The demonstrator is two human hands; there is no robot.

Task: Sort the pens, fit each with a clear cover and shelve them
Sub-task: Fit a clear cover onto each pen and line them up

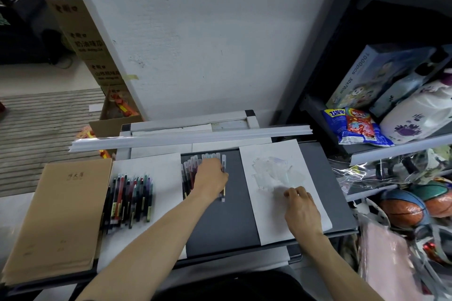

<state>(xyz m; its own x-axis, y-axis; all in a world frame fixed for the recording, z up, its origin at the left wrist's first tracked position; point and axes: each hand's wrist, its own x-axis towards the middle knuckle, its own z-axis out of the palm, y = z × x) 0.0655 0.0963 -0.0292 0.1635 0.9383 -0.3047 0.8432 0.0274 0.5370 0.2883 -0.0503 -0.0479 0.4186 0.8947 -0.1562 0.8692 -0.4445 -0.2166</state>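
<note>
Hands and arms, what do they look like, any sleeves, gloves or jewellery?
The left forearm and right forearm are bare to the picture's bottom edge, no sleeves showing. Neither the left hand nor the right hand wears a glove, and no ring, watch or bracelet is visible. Dark clothing shows between the arms.

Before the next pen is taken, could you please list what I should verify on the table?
1. Supply: loose dark-barrelled pens lie on the left white paper sheet: ok.
2. Covers: pile of clear plastic covers lies on the right white paper sheet: ok.
3. Done work: row of covered pens lies side by side on the dark grey tabletop: ok.
4. Is the left hand clear of the row: not ok, it lies over the right end.
5. Does the right hand hold a cover: cannot tell.
</note>
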